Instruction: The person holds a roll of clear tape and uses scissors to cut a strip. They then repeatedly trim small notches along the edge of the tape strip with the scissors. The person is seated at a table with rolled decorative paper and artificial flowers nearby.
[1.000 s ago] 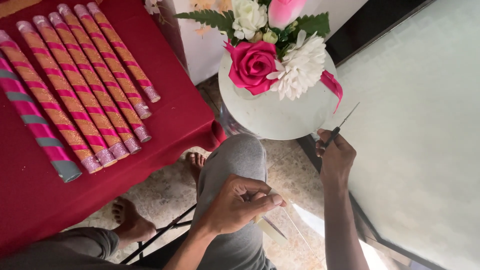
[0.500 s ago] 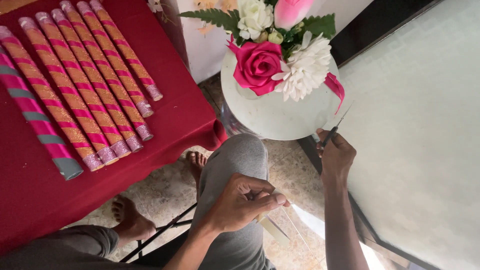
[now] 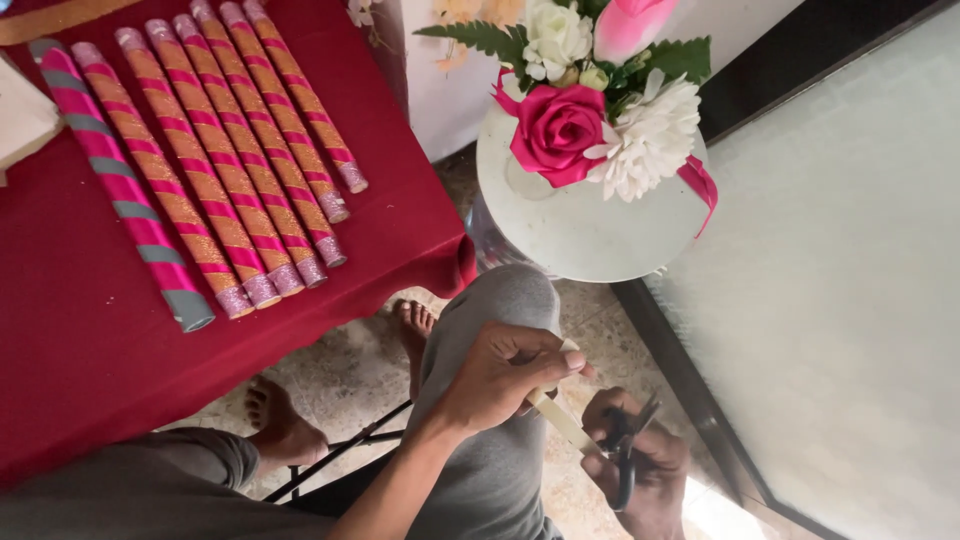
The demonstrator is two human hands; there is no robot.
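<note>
The left hand (image 3: 505,375) pinches one end of a pale strip (image 3: 562,420) over the raised knee (image 3: 510,300), fingers closed on it, and the strip runs toward four o'clock to the scissors (image 3: 625,445). The right hand (image 3: 640,470), at four o'clock from the left, grips the scissors' handles, blades parted around the strip. At ten o'clock, glittered sticks (image 3: 210,150) lie on a red table (image 3: 80,340); at one o'clock, flowers (image 3: 590,110) sit on a white stand (image 3: 580,230).

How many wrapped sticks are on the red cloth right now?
6, side by side on the red cloth: one pink-and-grey stick leftmost, then five pink-and-gold sticks to its right. Their top ends are cut off by the frame.
</note>
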